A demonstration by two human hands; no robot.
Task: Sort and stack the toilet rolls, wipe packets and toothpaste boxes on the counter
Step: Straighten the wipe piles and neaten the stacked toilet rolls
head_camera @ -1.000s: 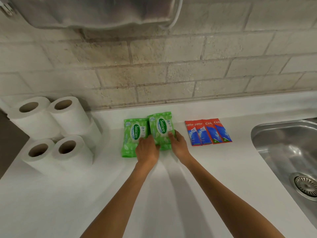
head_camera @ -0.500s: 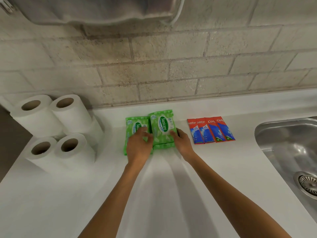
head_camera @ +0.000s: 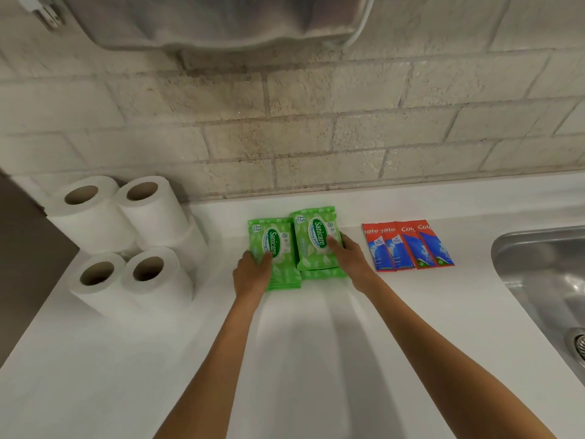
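Two stacks of green Sanicare wipe packets lie side by side on the white counter [head_camera: 300, 359]. My left hand [head_camera: 251, 275] grips the left stack [head_camera: 278, 248] at its near left corner, thumb on top. My right hand [head_camera: 351, 261] holds the right stack [head_camera: 313, 236] from its right side, thumb across the top packet. Several red and blue toothpaste boxes [head_camera: 408, 245] lie in a row to the right of the wipes. At the far left, several white toilet rolls [head_camera: 126, 239] stand upright, stacked two high against the wall.
A steel sink [head_camera: 538, 255] is set into the counter at the right, its drain at the frame edge. A brick wall [head_camera: 316, 137] runs behind the counter. A metal wall unit [head_camera: 205, 20] hangs above.
My left hand moved from the right stack's near edge to the left stack's left corner. My right hand slid further up the right stack's side.
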